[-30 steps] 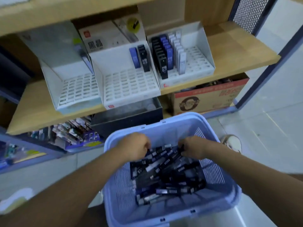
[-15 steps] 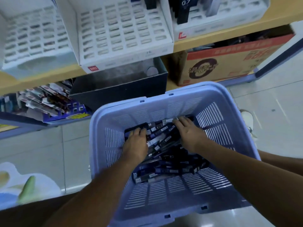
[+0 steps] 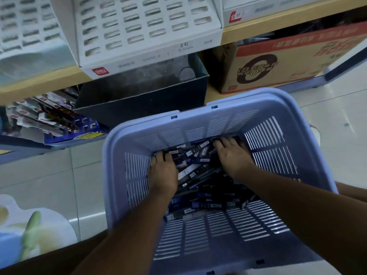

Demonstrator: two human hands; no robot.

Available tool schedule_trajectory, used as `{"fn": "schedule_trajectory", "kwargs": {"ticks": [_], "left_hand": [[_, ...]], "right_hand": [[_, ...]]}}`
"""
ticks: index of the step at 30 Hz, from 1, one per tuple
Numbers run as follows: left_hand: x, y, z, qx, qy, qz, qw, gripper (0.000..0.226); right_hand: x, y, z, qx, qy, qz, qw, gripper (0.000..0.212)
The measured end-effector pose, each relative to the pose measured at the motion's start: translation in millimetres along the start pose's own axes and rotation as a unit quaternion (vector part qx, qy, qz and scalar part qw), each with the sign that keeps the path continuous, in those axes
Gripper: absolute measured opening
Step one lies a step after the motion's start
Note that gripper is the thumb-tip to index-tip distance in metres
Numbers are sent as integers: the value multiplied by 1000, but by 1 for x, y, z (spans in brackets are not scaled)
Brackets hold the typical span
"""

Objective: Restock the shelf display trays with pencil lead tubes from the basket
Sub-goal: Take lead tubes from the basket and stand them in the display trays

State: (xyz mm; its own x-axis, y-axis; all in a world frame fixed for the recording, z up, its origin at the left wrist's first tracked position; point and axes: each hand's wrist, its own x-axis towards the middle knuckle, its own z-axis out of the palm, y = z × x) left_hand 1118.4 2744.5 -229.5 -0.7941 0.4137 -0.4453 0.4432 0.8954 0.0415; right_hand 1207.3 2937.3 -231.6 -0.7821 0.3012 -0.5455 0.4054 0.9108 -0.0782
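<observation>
Shelf trays (image 3: 151, 34) along top; in centre basket (image 3: 218, 108), left hand (image 3: 162, 173) and right hand (image 3: 232, 157) flat on lead tubes (image 3: 204, 193), fingers (image 3: 223, 143) straight.

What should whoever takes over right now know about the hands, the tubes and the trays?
Left hand: lies flat on the tubes in the basket, gripping nothing.
Right hand: also flat on the pile, fingers spread at its far end, gripping nothing.
Tubes: all those in view lie loose in the basket bottom.
Tray above the basket: every slot in view is empty.
Done: no restocking shows in this view.
Left: pick tubes from the pile and stand them in the tray slots.
</observation>
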Motion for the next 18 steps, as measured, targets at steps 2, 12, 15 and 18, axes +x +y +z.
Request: {"fn": "schedule_trajectory", "kwargs": {"ticks": [2, 12, 15, 18], "left_hand": [[-3, 2, 3, 8, -21, 15, 1000, 51], [-10, -2, -10, -295, -85, -84, 948, 26], [-11, 0, -20, -413, -99, -126, 897, 18], [-20, 14, -36, -543, -165, -165, 806, 13]], "right_hand": [[1, -2, -2, -13, -36, -20, 999, 79], [-6, 3, -13, 52, -86, -42, 994, 36], [-15, 2, -24, 334, -111, 72, 933, 30], [-35, -9, -38, 679, -121, 177, 702, 14]]}}
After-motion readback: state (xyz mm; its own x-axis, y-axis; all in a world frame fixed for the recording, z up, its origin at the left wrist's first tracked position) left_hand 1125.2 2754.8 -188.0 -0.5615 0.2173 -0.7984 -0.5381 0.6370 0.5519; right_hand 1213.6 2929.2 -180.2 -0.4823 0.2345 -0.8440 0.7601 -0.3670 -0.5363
